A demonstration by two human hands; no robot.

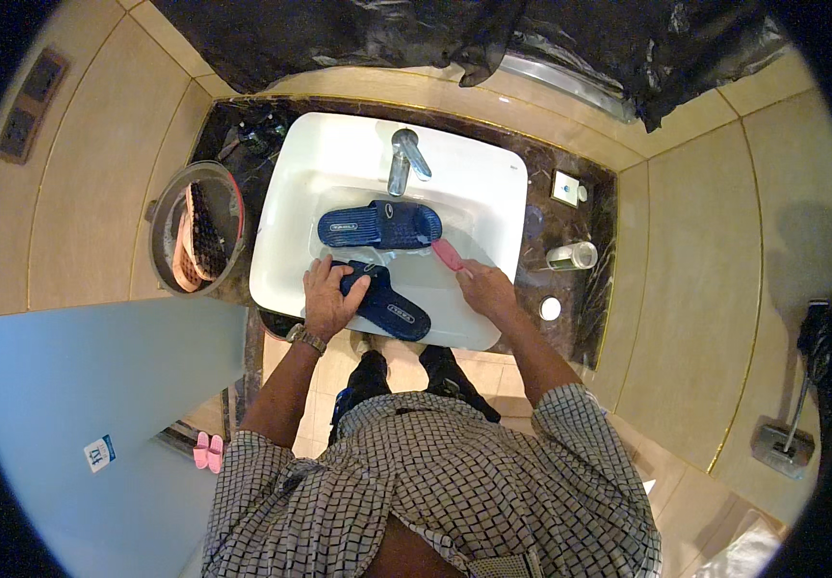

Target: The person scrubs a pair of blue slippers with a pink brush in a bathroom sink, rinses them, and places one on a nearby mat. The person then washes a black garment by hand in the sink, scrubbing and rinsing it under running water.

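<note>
In the white sink (276, 212) are two dark blue slide slippers. The near slipper (402, 315) lies slanted by the sink's front edge. My left hand (332, 297) grips its strap end, thumb on one side and fingers on the other. The far slipper (377, 226) rests sideways below the faucet (404, 159), in what looks like shallow water. My right hand (485, 289) is closed around a pink brush (447, 254). The brush's far end is beside the far slipper's right end; whether they touch is unclear, and its bristles are hidden.
A grey bucket (158, 231) at the left holds light brown slippers (188, 252). On the dark counter to the right stand a clear jar (575, 255), a small white box (565, 188) and a round white item (550, 308). Black plastic sheeting (339, 43) hangs at the back.
</note>
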